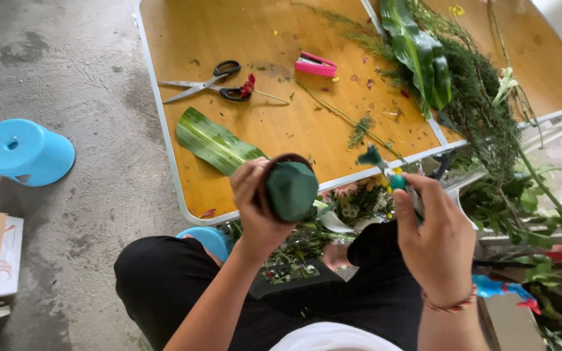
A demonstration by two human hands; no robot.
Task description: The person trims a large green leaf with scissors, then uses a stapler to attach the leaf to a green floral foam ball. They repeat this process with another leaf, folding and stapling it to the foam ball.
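My left hand (255,205) grips a dark round pot filled with green floral foam (291,189), held tilted over the near edge of the wooden table (242,39). My right hand (434,237) holds a small teal-handled tool with a bit of green stem (385,170) at its tip, just right of the foam. A long striped green leaf (213,141) lies on the table beside the pot.
Black-handled scissors (213,81), a red flower (248,86) and a pink stapler (315,64) lie on the table. Piled greenery (469,91) covers the right side. A blue stool (26,151) stands on the concrete floor at left; flowers (352,198) sit below the table edge.
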